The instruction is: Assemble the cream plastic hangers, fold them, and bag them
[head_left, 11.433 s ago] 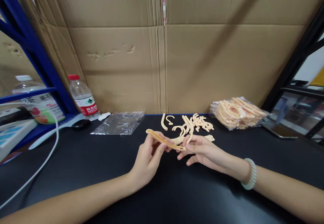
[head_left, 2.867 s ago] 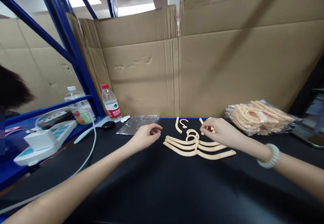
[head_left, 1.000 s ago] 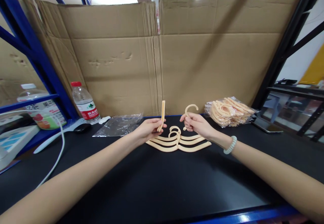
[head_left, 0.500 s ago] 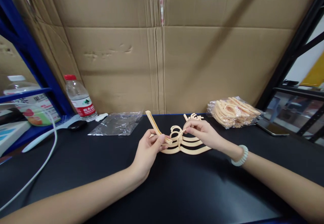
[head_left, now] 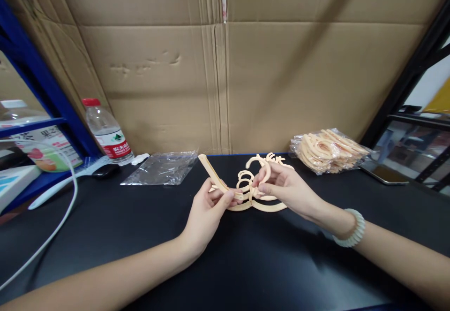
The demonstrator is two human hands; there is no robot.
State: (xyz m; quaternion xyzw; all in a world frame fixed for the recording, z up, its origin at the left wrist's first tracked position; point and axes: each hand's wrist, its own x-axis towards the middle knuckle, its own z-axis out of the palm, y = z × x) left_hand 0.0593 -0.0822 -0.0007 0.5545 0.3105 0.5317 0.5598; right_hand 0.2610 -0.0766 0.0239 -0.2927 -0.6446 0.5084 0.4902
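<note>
Closed round the lower end of a long, bent beige strip (head_left: 213,173) is my left hand (head_left: 207,215). The strip slants up and to the left, and a groove runs along it. My right hand (head_left: 286,184) pinches a hook-shaped beige piece (head_left: 266,172), its curl pointing left above the table. Just behind and below both hands lie several curved beige pieces (head_left: 269,206), some in rings and arcs. A small branching beige piece (head_left: 276,159) shows behind my right hand. My fingers hide parts of these pieces, so whether they are joined I cannot tell.
A clear plastic bag (head_left: 161,168) lies flat at the back left, near a red-capped water bottle (head_left: 110,132). At the back right, a bag of beige pieces (head_left: 326,151) lies beside a phone-like slab (head_left: 386,173). A white cable (head_left: 66,217) loops over the left side.
My right hand has lifted slightly off the loose pieces and now holds up a hook-shaped piece. My left hand keeps its grip on the strip. The view has tipped downward.
</note>
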